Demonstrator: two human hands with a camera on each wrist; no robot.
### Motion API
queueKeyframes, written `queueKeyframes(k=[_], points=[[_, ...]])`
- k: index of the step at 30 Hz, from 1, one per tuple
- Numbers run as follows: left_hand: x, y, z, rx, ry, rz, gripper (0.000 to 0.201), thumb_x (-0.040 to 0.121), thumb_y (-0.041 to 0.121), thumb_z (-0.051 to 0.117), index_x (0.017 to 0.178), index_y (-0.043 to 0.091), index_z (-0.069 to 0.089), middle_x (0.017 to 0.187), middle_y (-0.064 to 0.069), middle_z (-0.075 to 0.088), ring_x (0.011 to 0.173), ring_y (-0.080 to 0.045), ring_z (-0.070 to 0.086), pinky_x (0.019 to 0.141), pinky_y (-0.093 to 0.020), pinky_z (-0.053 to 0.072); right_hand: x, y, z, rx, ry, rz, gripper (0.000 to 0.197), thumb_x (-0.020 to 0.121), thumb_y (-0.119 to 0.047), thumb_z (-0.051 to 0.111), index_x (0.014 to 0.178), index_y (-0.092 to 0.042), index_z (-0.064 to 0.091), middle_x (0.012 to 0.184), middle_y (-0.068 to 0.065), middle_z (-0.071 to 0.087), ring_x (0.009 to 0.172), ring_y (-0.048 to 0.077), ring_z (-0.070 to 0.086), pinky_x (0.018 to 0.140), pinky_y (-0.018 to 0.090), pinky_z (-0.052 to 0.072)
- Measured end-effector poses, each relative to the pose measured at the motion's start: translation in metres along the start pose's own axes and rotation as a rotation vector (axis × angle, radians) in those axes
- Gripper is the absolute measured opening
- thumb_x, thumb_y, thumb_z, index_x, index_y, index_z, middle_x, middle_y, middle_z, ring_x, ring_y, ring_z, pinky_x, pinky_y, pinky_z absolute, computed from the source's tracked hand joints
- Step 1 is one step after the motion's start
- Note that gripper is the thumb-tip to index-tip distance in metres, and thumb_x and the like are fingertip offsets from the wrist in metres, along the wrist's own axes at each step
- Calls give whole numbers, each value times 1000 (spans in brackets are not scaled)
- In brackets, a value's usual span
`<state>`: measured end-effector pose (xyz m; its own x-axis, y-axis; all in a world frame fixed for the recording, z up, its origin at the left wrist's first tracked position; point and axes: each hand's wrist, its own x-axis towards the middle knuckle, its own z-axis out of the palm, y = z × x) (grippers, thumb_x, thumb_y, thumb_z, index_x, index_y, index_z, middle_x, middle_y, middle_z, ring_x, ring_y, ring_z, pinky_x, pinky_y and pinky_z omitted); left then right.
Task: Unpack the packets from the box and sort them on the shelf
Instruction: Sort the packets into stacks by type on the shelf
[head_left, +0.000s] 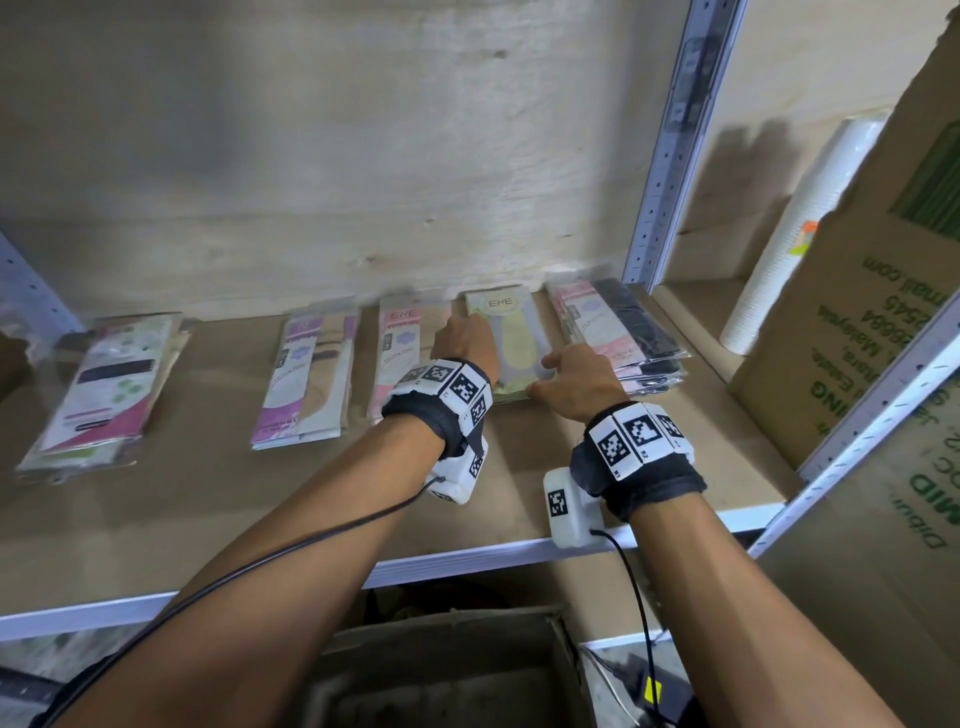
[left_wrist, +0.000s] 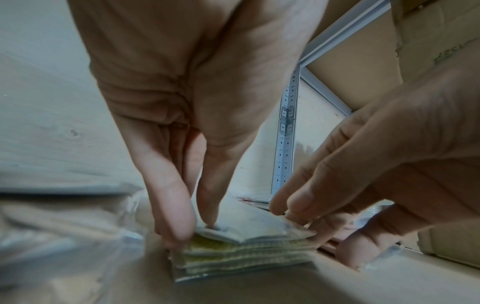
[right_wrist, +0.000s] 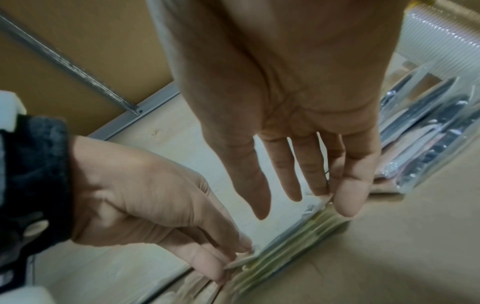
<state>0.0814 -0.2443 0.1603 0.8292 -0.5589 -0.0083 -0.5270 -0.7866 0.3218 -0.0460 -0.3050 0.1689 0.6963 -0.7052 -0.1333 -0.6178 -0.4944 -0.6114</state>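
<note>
A stack of yellow-green packets (head_left: 511, 338) lies on the wooden shelf (head_left: 208, 499), second pile from the right. My left hand (head_left: 462, 338) is at its left side. In the left wrist view the left hand (left_wrist: 192, 228) pinches the near left corner of the stack (left_wrist: 246, 259), thumb on top and fingers down the side. My right hand (head_left: 558, 376) is at the stack's near right corner. In the right wrist view the right hand (right_wrist: 311, 199) has straight fingers whose tips touch the edge of the stack (right_wrist: 291, 253).
Other piles lie in a row: a mixed one (head_left: 98, 389), purple (head_left: 306, 379), pink (head_left: 400, 353), and black-and-pink (head_left: 618, 332) beside the shelf post (head_left: 670, 156). Paper cups (head_left: 795, 244) and a cardboard box (head_left: 857, 312) stand at right. An open box (head_left: 441, 675) sits below.
</note>
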Motion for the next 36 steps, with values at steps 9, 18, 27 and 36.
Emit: queueKeyframes(k=[9,18,27,36], points=[[-6,-2,-47,-40,77,42,18,91,9,68,105,-2,67,109,-18,72,98,-33,72,75,-34,57,-6,-8,-5,-27,17,-49,55,90,-22,67,140,-9,51,141,10,54,130,27,50,104,33,41],[-39,-161,-88,-711,200,-147,18,86,15,74,69,21,72,67,-6,76,70,-24,76,81,-48,63,-26,-29,13,271,-94,-190,24,88,-20,68,111,-14,69,97,9,74,88,25,72,86,43,59],[-70,-292,-127,-787,334,-269,21,97,22,62,78,18,69,73,-2,73,51,-8,67,45,-18,50,-34,-122,74,443,-285,-276,6,93,-6,63,95,-1,67,72,11,70,59,25,65,53,30,54],[-84,-410,-154,-835,335,-429,24,99,24,59,79,13,68,72,-8,69,59,-21,57,62,-30,47,-11,-263,208,276,-491,-334,11,96,-7,54,93,3,60,78,22,65,60,32,64,59,42,60]])
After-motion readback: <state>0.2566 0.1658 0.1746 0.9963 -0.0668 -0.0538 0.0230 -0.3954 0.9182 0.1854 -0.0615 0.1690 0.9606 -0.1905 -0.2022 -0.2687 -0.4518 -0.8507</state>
